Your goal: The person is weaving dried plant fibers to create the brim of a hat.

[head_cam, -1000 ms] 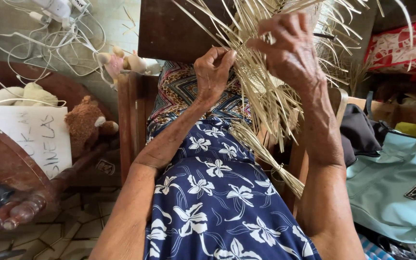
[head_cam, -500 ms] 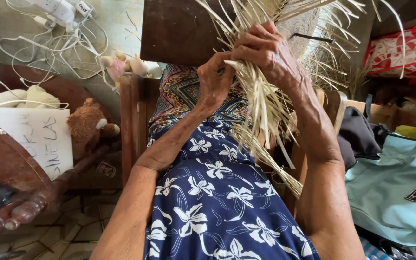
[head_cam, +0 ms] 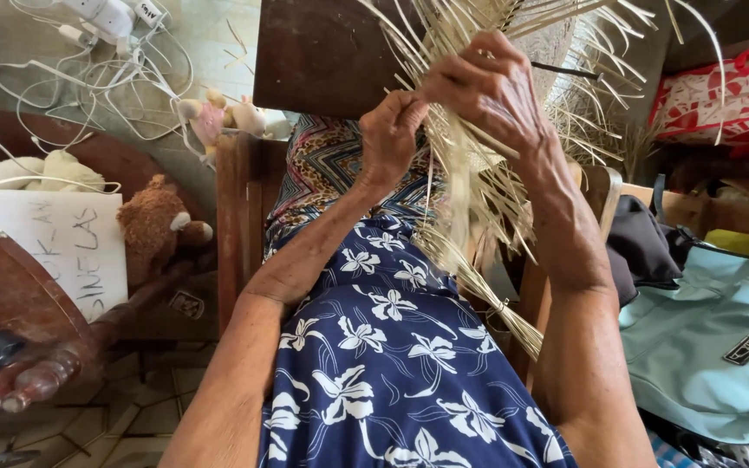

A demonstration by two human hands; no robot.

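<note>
1. The blue dress with white flowers (head_cam: pixel 392 364) fills the lower middle of the view, covering the lap of the seated person.
2. A pale blue bag (head_cam: pixel 704 347) lies to the right, and a dark wooden board (head_cam: pixel 322 56) stands above the lap, behind the hands.
3. The straw weaving (head_cam: pixel 478 165) hangs from in front of the board down toward the lap. Near the top, a woven part seems already formed behind the hands. Most strands are loose, fanning out above and trailing below, so much appears left to plait.
4. A brown teddy bear (head_cam: pixel 153 225) sits at the left beside a sheet of paper (head_cam: pixel 62 251), with white cables (head_cam: pixel 88 61) above.
5. The right hand (head_cam: pixel 487 87) is curled, its fingers pinching several strands.
6. The left hand (head_cam: pixel 392 130) is closed on strands just below and beside it, the two hands nearly touching.
</note>
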